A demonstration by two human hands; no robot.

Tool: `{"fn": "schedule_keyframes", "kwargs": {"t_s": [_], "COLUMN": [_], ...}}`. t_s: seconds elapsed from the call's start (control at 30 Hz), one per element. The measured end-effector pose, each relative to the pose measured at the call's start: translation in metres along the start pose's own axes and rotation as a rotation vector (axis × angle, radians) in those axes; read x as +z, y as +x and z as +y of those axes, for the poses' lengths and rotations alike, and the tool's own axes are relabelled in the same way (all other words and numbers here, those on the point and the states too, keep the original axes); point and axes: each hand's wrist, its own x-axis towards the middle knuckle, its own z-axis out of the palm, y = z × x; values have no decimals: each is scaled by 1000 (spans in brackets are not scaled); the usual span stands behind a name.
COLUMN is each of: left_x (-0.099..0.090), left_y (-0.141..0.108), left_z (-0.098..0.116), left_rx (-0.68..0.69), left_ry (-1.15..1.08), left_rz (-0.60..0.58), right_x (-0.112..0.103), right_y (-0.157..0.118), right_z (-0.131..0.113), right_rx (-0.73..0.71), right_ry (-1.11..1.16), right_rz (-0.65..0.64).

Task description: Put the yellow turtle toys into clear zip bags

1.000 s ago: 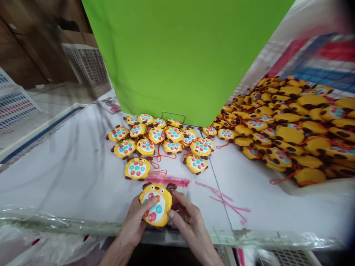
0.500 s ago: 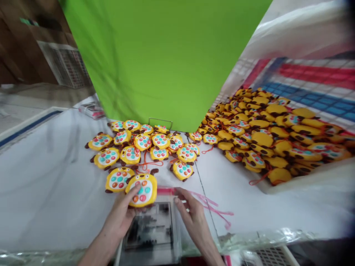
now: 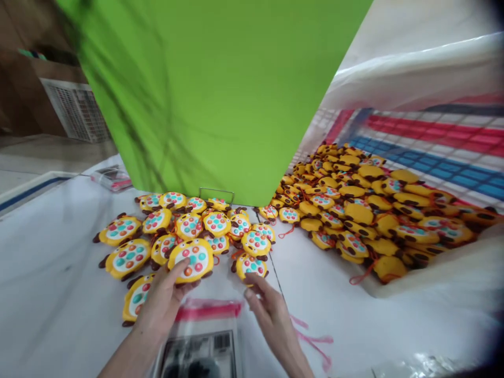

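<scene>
Yellow plastic, with brown ears and feet and coloured bubbles on a white belly, makes up the dog-shaped toy [image 3: 191,261] that the left hand [image 3: 159,296] pinches, thumb across its front and fingers beneath, just above the worktop [image 3: 59,252]. The right hand [image 3: 273,315] is half curled, thumb and forefinger a little apart at the lower edge of another dog toy [image 3: 252,266]; whether it grips that toy, I cannot tell. The held toy overlaps its neighbours in view, so lowering or swinging it could knock them askew. Orange cords [image 3: 364,274] trail among the toys and could snag, dragging a second toy along if one is pulled away quickly. The thumb sits over the bubbles, and a hard squeeze might press one in or let the smooth body slip. Nearer the person, the clear bag [image 3: 210,310] with its pink strip lies between the forearms, where a low wrist could shift or crease it
</scene>
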Motion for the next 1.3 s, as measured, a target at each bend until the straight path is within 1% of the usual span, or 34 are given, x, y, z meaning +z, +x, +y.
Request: {"fn": "schedule_keyframes", "kwargs": {"t_s": [0.07, 0.17, 0.23, 0.3, 0.4, 0.47, 0.5, 0.53, 0.6, 0.63, 0.67, 0.7, 0.73, 0.77, 0.83, 0.87, 0.9, 0.93, 1.0, 1.1, 1.2, 1.3], "left_x": [-3, -12, -18, -21, -21, -22, -23, -25, -33, -39, -46, -54, -62, -70, -82, -86, -88, -89, -88, -83, -80, -80], "left_y": [-12, -33, -42, -48, -51, -53, -54, -56, -62, -64, -66, -67, -67, -66, -61, -57, -53, -49, -42, -35, -33, -32], "left_z": [-5, -18, -25, -29, -30, -30, -29, -29, -30, -32, -35, -39, -44, -51, -67, -75, -83, -90, -99, -105, -103, -99], "left_rx": [-6, -118, -145, -133, -108, -93, -64, -19, 99, 166, 237, 317, 418, 542, 833, 959, 1054, 1122, 1207, 1268, 1276, 1248], "left_ry": [115, 239, 249, 241, 240, 271, 286, 293, 336, 405, 518, 670, 838, 997, 1239, 1344, 1440, 1526, 1645, 1711, 1681, 1638], "left_rz": [-87, -166, -179, -177, -186, -239, -260, -263, -198, -142, -100, -94, -118, -170, -283, -320, -349, -364, -359, -302, -305, -359], "right_x": [15, 27, 28, 26, 22, 21, 21, 21, 20, 20, 19, 19, 18, 18, 18, 18, 18, 18, 20, 24, 29, 35], "right_y": [-5, -8, -7, -6, -3, -3, -4, -5, -8, -10, -11, -11, -11, -10, -6, -4, -1, 2, 6, 5, -3, -7], "right_z": [-6, -10, -12, -15, -21, -26, -28, -29, -27, -24, -20, -16, -12, -8, -5, -7, -10, -14, -23, -27, -19, -11], "right_rx": [37, 95, 112, 125, 124, 101, 90, 82, 80, 87, 101, 116, 128, 134, 128, 118, 107, 96, 71, 41, 75, 134], "right_ry": [172, 338, 363, 370, 358, 325, 307, 292, 277, 274, 275, 282, 295, 315, 367, 392, 411, 421, 416, 394, 424, 479], "right_rz": [-36, -78, -153, -207, -201, -196, -199, -198, -175, -150, -121, -85, -48, -16, 42, 63, 75, 74, 43, -38, -67, -81]}}
